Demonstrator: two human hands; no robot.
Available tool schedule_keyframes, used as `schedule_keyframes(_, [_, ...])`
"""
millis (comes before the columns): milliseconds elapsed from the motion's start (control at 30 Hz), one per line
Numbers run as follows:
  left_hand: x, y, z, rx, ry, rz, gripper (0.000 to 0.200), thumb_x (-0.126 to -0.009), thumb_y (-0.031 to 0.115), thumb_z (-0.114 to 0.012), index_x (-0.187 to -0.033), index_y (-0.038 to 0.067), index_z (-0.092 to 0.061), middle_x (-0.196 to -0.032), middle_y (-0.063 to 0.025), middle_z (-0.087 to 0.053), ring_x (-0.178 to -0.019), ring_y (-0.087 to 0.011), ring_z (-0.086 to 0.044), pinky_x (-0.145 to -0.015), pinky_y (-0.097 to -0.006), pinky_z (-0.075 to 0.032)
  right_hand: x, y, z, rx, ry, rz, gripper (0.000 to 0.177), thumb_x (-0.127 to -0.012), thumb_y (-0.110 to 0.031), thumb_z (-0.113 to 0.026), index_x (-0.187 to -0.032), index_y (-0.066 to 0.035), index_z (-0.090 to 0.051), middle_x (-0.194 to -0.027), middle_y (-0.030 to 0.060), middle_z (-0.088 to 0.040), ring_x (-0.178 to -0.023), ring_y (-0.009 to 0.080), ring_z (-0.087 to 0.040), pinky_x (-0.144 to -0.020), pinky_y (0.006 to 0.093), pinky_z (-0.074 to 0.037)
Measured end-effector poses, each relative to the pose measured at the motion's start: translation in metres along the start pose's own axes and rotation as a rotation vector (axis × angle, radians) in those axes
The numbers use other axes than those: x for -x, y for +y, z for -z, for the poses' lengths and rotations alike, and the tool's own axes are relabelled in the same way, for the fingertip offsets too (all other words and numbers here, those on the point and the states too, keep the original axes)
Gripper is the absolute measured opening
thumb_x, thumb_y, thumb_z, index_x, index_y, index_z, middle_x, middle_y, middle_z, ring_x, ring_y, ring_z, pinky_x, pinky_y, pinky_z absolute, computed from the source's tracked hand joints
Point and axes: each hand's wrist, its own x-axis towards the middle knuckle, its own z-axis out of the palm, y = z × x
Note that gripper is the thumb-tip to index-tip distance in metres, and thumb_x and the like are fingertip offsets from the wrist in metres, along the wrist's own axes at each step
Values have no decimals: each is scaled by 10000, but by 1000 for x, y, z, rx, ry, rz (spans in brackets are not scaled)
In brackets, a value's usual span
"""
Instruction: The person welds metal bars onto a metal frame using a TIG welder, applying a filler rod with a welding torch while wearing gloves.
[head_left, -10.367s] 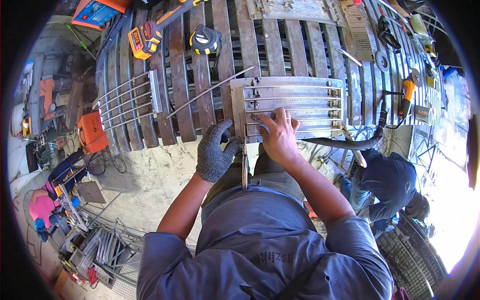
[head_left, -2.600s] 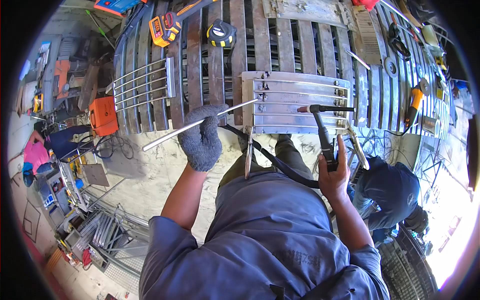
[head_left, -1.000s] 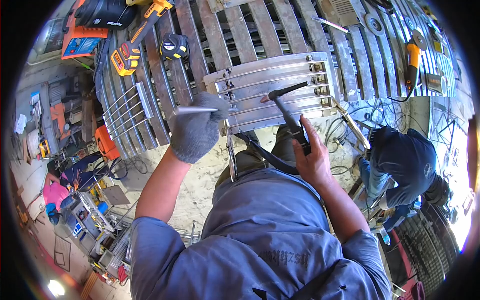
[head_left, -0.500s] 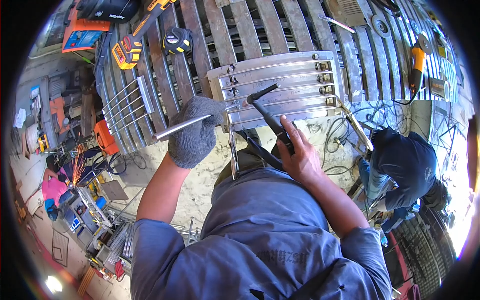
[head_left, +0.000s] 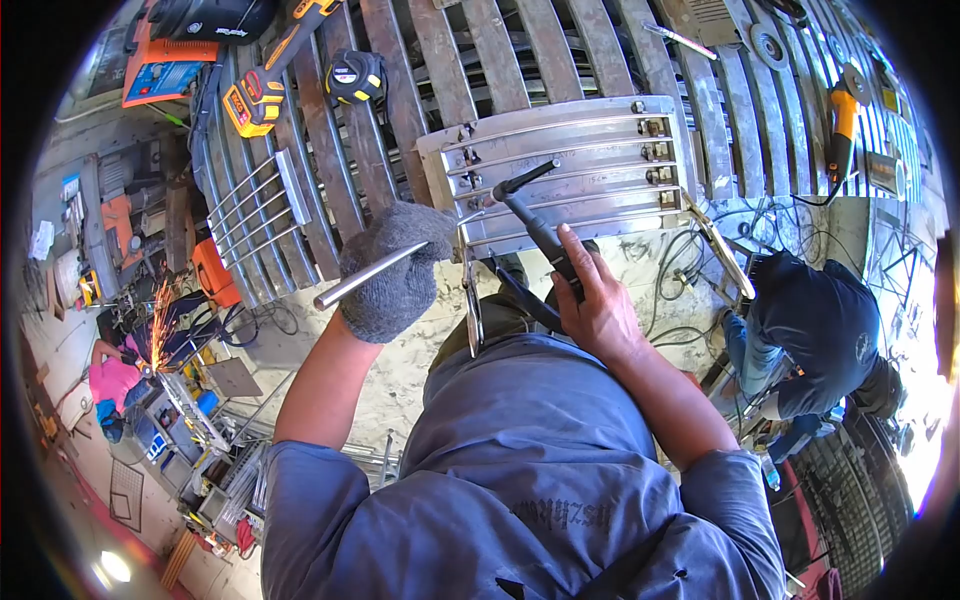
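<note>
Two grips: both closed on tools.
Left grip [head_left: 392, 270]: gloved, fist clamped round a steel rod [head_left: 365, 279], its far tip at the metal frame's [head_left: 585, 140] near-left corner.
Right grip [head_left: 597, 310]: bare, wrapped round a welding torch [head_left: 537, 228], nozzle over the metal frame.
Metal frame: flat on the slatted desk [head_left: 495, 60], near edge.

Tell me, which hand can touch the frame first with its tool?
Right, most likely. The right hand grips the torch, and its tip lies over the frame. The gloved left hand holds a rod just off the frame's edge.
</note>
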Motion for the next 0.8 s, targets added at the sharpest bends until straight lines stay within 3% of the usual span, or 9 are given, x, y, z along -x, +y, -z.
schedule_keyframes(800, [-6, 9, 6, -78, -33, -15, 174, -927, -87, -706, -988, 70, -663, -1035, -151, -795, -979, -337, -809, -833, -425, -647, 4, -14, -6, -1, -53, -97, 737, -1074, -220, -657, -1737, -242, -335, -1051, 262, -644, -826, 509, -697, -734, 609, -585])
